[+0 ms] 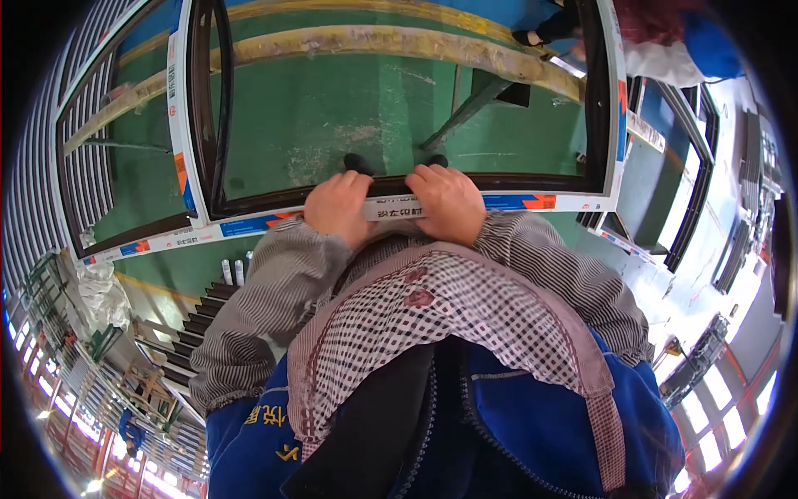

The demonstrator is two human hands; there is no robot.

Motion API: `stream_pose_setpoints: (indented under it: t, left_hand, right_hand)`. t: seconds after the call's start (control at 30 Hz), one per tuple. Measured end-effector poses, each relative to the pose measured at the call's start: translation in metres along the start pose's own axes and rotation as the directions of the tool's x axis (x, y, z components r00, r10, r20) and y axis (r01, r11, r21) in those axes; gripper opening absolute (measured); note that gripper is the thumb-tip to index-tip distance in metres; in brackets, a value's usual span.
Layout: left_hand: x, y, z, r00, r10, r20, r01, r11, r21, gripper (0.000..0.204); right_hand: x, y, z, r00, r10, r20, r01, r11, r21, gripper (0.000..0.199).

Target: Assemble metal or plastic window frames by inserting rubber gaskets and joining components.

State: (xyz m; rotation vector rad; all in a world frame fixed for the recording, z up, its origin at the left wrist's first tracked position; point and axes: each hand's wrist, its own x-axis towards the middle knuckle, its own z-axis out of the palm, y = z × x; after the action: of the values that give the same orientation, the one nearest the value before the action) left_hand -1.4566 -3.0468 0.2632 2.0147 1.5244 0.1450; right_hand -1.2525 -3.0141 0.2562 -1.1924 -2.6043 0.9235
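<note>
A large window frame (pixel 499 200) lies in front of me, its outer face covered with white, blue and orange protective film and its inner side dark. My left hand (pixel 339 206) is closed over the near rail, thumb side toward the middle. A short way to its right, my right hand (pixel 449 200) grips the same rail, fingers curled over the inner edge. Along the left upright hangs a loose black rubber strip (pixel 224 91), bowed away from the frame at the top. The undersides of my fingers are hidden.
Padded yellowish support beams (pixel 357 39) run under the frame, with a dark slanted leg (pixel 465 114) below. Another framed section (pixel 125 247) adjoins on the left. More dark frames (pixel 677 191) stand at right. At the upper right is another person (pixel 665 58). Dark profiles (pixel 193 320) are stacked lower left.
</note>
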Motion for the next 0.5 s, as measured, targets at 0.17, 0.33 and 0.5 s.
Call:
stream_pose_setpoints:
  t: [0.17,0.33,0.5]
  left_hand:
    - [0.0,-0.023,0.002,0.971,0.238,-0.012,-0.237,0.97,0.051,0.034]
    - [0.001,-0.034,0.002,0.954,0.3,0.02,-0.301,0.951,0.069,0.039]
    - [-0.015,-0.038,-0.015,0.989,0.141,-0.045,-0.141,0.99,0.006,0.043]
  right_hand:
    - [0.012,-0.007,0.008,0.975,-0.209,0.076,0.214,0.975,-0.061,0.022]
    - [0.022,-0.003,0.005,0.97,-0.228,0.082,0.231,0.973,-0.025,0.029]
    - [0.023,-0.028,0.015,1.0,-0.025,-0.011,0.026,0.999,0.04,0.034]
